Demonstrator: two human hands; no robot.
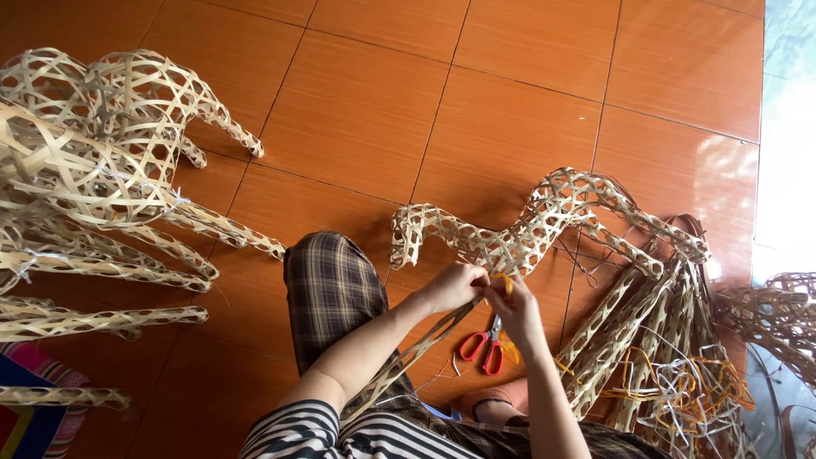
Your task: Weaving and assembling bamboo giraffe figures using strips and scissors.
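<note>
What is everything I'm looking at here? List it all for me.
Woven bamboo animal frame: one, pale tan, floor centre, being worked on.
Finished woven bamboo frames: several, pale tan, piled at left.
Bamboo strips and woven legs: a bundle, tan with orange and white ties, right.
Scissors: one, red handles, on floor under the hands.
Tiled floor: orange-brown.
Striped cloth: multicoloured, bottom left corner.
Left hand: gripping the frame's lower edge.
Right hand: pinching an orange tie at the frame.

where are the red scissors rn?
Head view, lower centre: the red-handled scissors lie on the tiled floor, just below the right hand, left of the bamboo strip bundle.
</note>
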